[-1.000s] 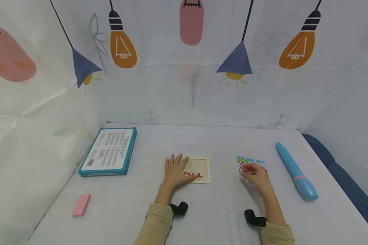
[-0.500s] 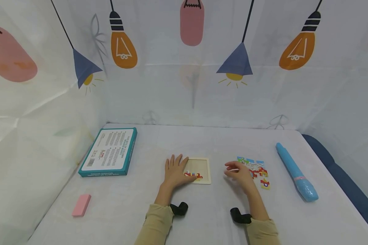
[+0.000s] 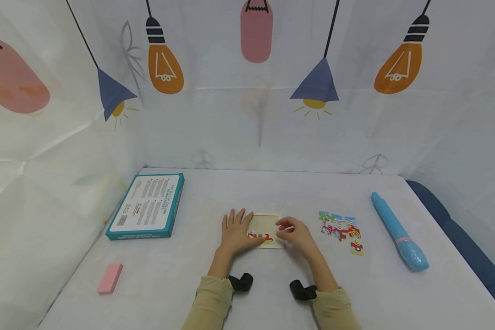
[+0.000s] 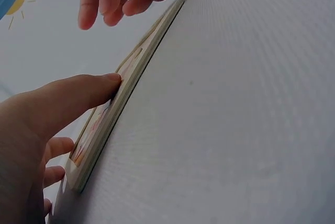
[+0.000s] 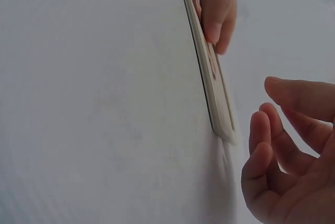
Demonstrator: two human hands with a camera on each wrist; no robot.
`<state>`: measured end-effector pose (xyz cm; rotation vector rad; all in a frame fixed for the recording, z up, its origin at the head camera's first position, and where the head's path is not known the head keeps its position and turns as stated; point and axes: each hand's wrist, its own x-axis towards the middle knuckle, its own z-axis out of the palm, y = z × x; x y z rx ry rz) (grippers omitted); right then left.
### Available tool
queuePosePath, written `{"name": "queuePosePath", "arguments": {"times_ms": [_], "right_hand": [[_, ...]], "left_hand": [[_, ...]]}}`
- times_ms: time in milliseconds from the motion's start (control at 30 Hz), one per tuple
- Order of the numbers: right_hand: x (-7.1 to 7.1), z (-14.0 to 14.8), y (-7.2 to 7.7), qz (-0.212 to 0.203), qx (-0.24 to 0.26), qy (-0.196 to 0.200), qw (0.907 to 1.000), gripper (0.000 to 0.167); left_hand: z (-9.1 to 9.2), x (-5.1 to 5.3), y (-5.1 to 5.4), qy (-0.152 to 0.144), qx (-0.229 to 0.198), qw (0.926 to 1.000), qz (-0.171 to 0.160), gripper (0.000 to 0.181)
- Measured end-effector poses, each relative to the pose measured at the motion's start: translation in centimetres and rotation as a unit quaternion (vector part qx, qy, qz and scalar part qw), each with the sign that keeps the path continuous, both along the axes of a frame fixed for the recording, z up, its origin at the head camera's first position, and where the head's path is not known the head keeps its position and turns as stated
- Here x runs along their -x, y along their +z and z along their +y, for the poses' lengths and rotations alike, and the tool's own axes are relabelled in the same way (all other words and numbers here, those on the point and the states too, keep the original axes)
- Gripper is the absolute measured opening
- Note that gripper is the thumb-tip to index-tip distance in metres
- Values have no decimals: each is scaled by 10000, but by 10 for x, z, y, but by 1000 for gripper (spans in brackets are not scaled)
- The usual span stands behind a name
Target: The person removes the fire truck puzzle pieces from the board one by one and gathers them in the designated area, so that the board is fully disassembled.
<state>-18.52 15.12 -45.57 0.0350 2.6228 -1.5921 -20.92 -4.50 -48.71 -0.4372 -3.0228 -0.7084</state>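
Observation:
A shallow wooden puzzle tray lies on the table, with a few colourful jigsaw pieces along its near side. My left hand rests over the tray's left side with fingers spread, its thumb pressing on the near edge and pieces. Just off the tray's right edge hovers my right hand, fingers loosely bent. In the right wrist view, thumb and fingertips are apart, and no piece shows between them. Several loose puzzle pieces with red, blue and green print lie in a cluster to the right.
A teal-edged box lies at the back left, with a pink block nearer the front. On the right lies a long light-blue object with a pink band. A white printed curtain stands behind the white table.
My right hand has moved left from the loose pieces to the tray's right edge, uncovering the cluster. My left hand has stayed in place on the tray.

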Motion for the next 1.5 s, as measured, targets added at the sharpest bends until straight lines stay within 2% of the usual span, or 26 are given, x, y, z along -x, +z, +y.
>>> {"name": "queuePosePath", "arguments": {"times_ms": [200,333,433,633,833,1033,1267,1500], "right_hand": [[0,-14,-3,40,-435,401,9982,25],[-1,-18,-3,-23,-758,637,9951,33],[-1,-20,-3,113,-1091,803,9907,36],[0,-25,-3,308,-1600,956,9820,24],[0,-26,-2,270,-1725,967,9799,21],[2,-25,-4,342,-1636,964,9812,25],[2,-25,-4,142,-893,898,9918,25],[1,-15,-3,-164,-165,678,9974,16]], "left_hand": [[0,0,-1,-8,-78,10000,38,83],[-1,2,0,-25,-203,9998,-27,72],[-2,4,0,-9,-219,9997,-141,65],[-3,6,0,-32,-123,9996,-236,66],[-3,6,0,-53,-117,9995,-289,66],[-4,6,2,-112,-88,9992,-372,66],[-5,4,6,-160,-67,9989,-444,64],[-5,3,8,-166,-66,9989,-432,65]]}}
